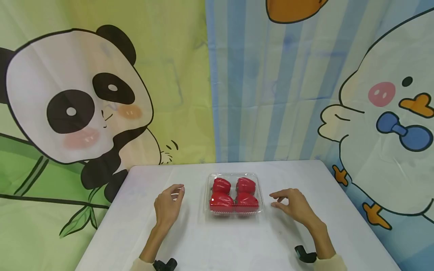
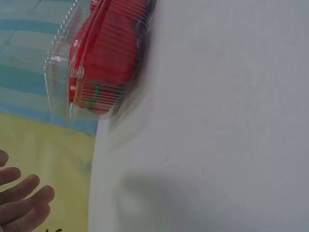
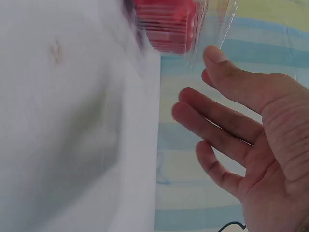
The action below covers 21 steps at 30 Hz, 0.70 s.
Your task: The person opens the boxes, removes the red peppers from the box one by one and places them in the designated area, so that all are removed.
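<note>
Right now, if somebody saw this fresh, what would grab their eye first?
Probably the four vivid red pieces in the clear plastic box, toward the far side of the white table. The huge cartoon panda at left and white bird at right on the backdrop would compete for attention. Next come the person's left hand and right hand, flanking the box without touching it.

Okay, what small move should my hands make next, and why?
Probably bring your left hand and right hand inward to the clear box, since they hover on either side, empty and not touching it, with four red items inside.
</note>
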Motion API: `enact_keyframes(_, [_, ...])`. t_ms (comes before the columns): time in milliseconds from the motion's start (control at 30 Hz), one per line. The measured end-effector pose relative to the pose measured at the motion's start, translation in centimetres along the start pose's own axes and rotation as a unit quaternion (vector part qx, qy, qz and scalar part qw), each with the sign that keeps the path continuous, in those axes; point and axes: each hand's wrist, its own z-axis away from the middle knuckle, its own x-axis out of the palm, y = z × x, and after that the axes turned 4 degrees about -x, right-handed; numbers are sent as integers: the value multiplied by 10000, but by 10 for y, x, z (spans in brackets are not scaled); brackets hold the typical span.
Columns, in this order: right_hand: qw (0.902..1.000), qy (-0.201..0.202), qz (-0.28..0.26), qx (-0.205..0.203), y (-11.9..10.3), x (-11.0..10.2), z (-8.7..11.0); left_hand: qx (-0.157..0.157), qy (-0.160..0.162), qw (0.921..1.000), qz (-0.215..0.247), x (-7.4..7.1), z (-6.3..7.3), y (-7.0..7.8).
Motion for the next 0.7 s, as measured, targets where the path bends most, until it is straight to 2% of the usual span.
enact_keyframes(167, [9988, 427, -167, -186, -10, 4, 11, -102, 100, 9994, 318, 1, 7, 13])
enact_keyframes(433, [9961, 343, -595, -558, -20, 17, 13, -286, 87, 9969, 725, 2, 25, 33])
enact_keyframes(567, [9969, 310, -513, -508, -22, 21, 14, -302, 114, 9902, 1357, 13, 40, 46])
enact_keyframes(700, [9971, 233, -473, -542, -24, 23, 12, -367, -80, 9795, 1981, 27, 60, 59])
